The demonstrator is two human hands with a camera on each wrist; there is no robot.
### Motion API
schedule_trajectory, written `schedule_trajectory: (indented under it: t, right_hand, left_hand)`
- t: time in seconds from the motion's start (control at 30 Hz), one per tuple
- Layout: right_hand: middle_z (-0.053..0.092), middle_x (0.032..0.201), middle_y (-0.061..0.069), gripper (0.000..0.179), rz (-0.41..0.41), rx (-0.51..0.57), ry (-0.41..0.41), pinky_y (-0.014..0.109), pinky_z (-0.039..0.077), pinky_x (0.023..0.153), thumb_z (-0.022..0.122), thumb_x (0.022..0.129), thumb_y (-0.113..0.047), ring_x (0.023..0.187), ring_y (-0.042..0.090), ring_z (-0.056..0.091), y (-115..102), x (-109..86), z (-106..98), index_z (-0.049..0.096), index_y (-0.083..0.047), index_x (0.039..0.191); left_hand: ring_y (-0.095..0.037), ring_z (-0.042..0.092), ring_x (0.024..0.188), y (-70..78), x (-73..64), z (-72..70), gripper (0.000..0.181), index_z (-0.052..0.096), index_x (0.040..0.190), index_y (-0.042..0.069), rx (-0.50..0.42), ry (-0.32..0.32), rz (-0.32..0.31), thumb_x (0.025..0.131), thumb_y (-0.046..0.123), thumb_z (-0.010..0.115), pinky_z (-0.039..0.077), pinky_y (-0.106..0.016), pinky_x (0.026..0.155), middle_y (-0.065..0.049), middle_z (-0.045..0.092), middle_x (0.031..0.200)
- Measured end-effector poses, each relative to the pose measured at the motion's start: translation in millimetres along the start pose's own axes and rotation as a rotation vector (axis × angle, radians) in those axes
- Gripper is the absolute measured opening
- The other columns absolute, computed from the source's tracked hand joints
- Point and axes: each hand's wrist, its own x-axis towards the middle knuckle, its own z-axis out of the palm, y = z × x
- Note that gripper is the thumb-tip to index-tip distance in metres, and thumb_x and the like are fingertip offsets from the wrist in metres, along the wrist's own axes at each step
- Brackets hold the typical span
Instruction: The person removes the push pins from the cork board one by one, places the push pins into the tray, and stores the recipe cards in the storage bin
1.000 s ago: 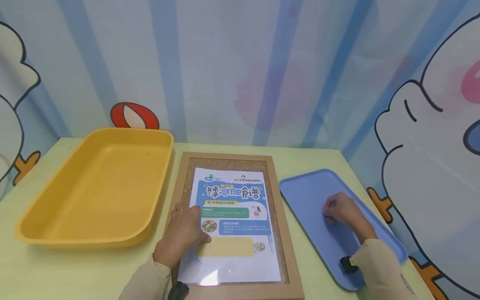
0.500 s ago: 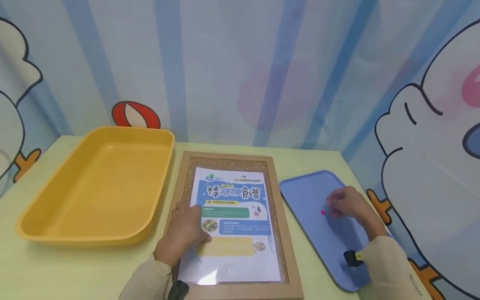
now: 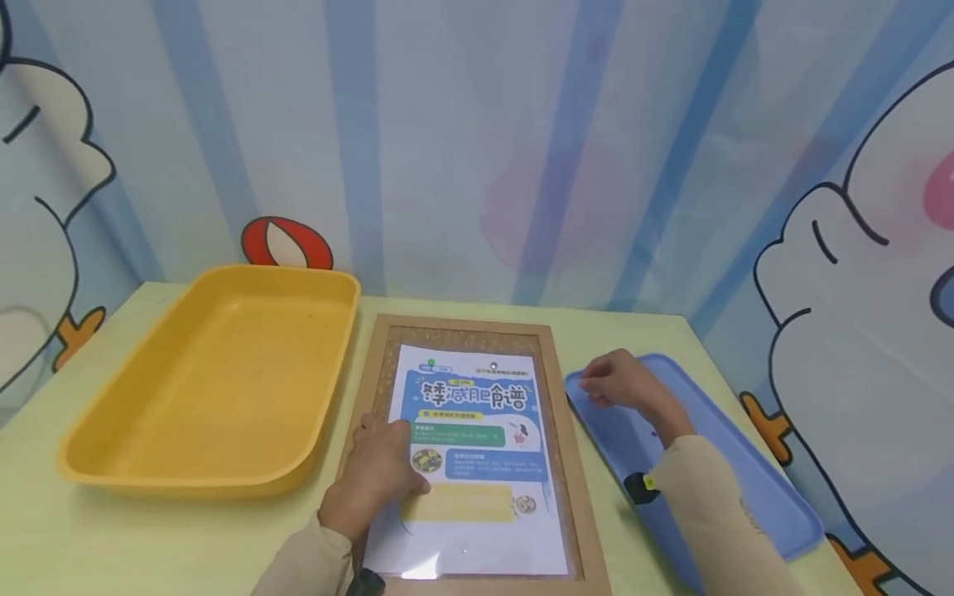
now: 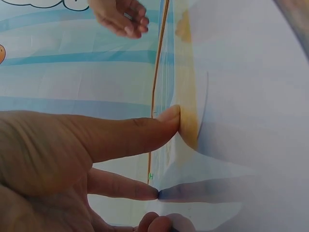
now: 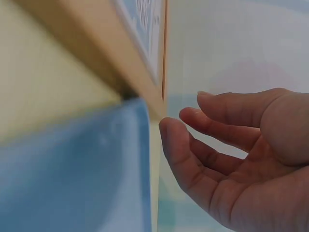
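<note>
My left hand [image 3: 376,472] rests on the left side of a wood-framed cork board [image 3: 570,447], its thumb and fingers spread on the printed recipe sheet [image 3: 477,546]. A close look in the left wrist view shows thumb and fingertips touching a glossy, reflecting surface. Over the far left corner of the blue tray [image 3: 768,488] hovers my right hand [image 3: 626,385]. Its fingers [image 5: 176,140] are loosely bent and apart from the thumb, with nothing visible between them. On the tray, beside the right wrist, lies a tiny spot [image 3: 654,433], too small to identify now.
A deep yellow tray [image 3: 224,389] stands left of the board. Near the sheet's top sit a small green pin head [image 3: 431,362] and a small pale round one [image 3: 493,365]. A cartoon-printed curtain [image 3: 447,149] hangs behind the pale yellow table [image 3: 134,546].
My right hand has moved left and away from me, from the tray's middle to its far left corner. The small pink object by its fingers stayed on the tray. The left hand stays put.
</note>
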Motion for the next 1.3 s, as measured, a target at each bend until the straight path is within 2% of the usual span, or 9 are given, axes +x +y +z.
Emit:
schedule_trajectory:
  t: [0.13, 0.37, 0.5, 0.63, 0.8, 0.97, 1.1, 1.2, 1.3]
  right_hand:
    - [0.067, 0.085, 0.01, 0.018, 0.015, -0.003, -0.009, 0.029, 0.054, 0.069, 0.064, 0.094, -0.008, 0.075, 0.017, 0.063, -24, 23.7, 19, 0.069, 0.004, 0.105]
    - [0.069, 0.101, 0.012, 0.02, 0.079, -0.043, -0.007, 0.027, 0.053, 0.07, 0.066, 0.093, -0.01, 0.082, 0.02, 0.064, -56, 54.0, 53, 0.071, -0.003, 0.111]
    - [0.071, 0.098, 0.011, 0.019, 0.057, -0.105, 0.047, 0.028, 0.052, 0.071, 0.068, 0.092, -0.011, 0.082, 0.019, 0.064, -69, 66.1, 71, 0.073, -0.004, 0.108]
    - [0.072, 0.092, 0.01, 0.012, 0.014, -0.189, 0.108, 0.03, 0.051, 0.073, 0.072, 0.09, -0.011, 0.08, 0.02, 0.063, -79, 74.1, 85, 0.076, -0.004, 0.098]
    - [0.067, 0.076, 0.007, 0.007, 0.005, -0.27, 0.13, 0.027, 0.047, 0.064, 0.075, 0.086, -0.01, 0.069, 0.017, 0.058, -89, 76.9, 94, 0.074, -0.003, 0.086]
    - [0.055, 0.068, 0.004, 0.014, 0.033, -0.361, 0.119, 0.026, 0.04, 0.056, 0.067, 0.09, -0.006, 0.06, 0.015, 0.05, -97, 78.7, 96, 0.067, -0.005, 0.076]
    - [0.057, 0.071, 0.005, 0.012, 0.059, -0.375, 0.103, 0.025, 0.041, 0.056, 0.065, 0.092, -0.006, 0.061, 0.015, 0.054, -102, 80.7, 95, 0.067, -0.005, 0.08]
    - [0.058, 0.072, 0.006, 0.006, 0.076, -0.348, 0.093, 0.026, 0.042, 0.056, 0.068, 0.091, -0.008, 0.061, 0.016, 0.055, -103, 82.0, 95, 0.071, -0.004, 0.087]
    - [0.057, 0.069, 0.005, 0.008, 0.081, -0.324, 0.084, 0.026, 0.041, 0.055, 0.073, 0.088, -0.011, 0.059, 0.016, 0.054, -102, 84.1, 95, 0.073, -0.003, 0.09]
  left_hand:
    - [-0.036, 0.046, 0.094, 0.2, 0.1, 1.8, 0.059, 0.065, 0.106, -0.006, -0.005, -0.006, -0.002, 0.057, 0.01, 0.094, 0.045, -0.05, 0.08, -0.022, 0.049, 0.099]
    - [-0.035, 0.046, 0.095, 1.7, -0.3, 3.6, 0.058, 0.066, 0.106, -0.006, -0.007, -0.011, -0.017, 0.058, 0.009, 0.094, 0.044, -0.049, 0.081, -0.021, 0.049, 0.1]
    - [-0.034, 0.046, 0.094, 1.4, -0.1, 3.4, 0.057, 0.066, 0.105, -0.006, -0.005, -0.007, -0.018, 0.058, 0.009, 0.094, 0.044, -0.049, 0.081, -0.02, 0.049, 0.099]
    - [-0.034, 0.046, 0.094, 0.2, -0.8, 2.8, 0.056, 0.066, 0.103, -0.006, -0.002, 0.001, -0.016, 0.058, 0.01, 0.095, 0.044, -0.049, 0.081, -0.02, 0.049, 0.098]
    - [-0.035, 0.046, 0.094, -1.5, -1.9, 3.1, 0.055, 0.066, 0.101, -0.005, -0.006, 0.004, -0.005, 0.057, 0.011, 0.095, 0.044, -0.049, 0.08, -0.02, 0.049, 0.097]
    - [-0.035, 0.046, 0.093, -2.0, -1.5, 3.1, 0.054, 0.066, 0.1, -0.005, -0.014, 0.01, -0.004, 0.057, 0.01, 0.095, 0.044, -0.049, 0.079, -0.019, 0.049, 0.097]
    - [-0.035, 0.046, 0.094, -0.8, -0.8, 1.5, 0.055, 0.067, 0.103, -0.006, -0.019, 0.01, -0.019, 0.057, 0.009, 0.094, 0.044, -0.049, 0.08, -0.02, 0.049, 0.099]
    - [-0.035, 0.046, 0.095, -0.1, -0.3, 0.6, 0.056, 0.067, 0.104, -0.006, -0.017, 0.007, -0.026, 0.057, 0.008, 0.094, 0.045, -0.049, 0.081, -0.022, 0.049, 0.101]
    - [-0.036, 0.047, 0.095, -0.1, -0.4, -0.4, 0.057, 0.067, 0.105, -0.006, -0.011, 0.005, -0.026, 0.057, 0.008, 0.094, 0.045, -0.049, 0.081, -0.023, 0.049, 0.102]
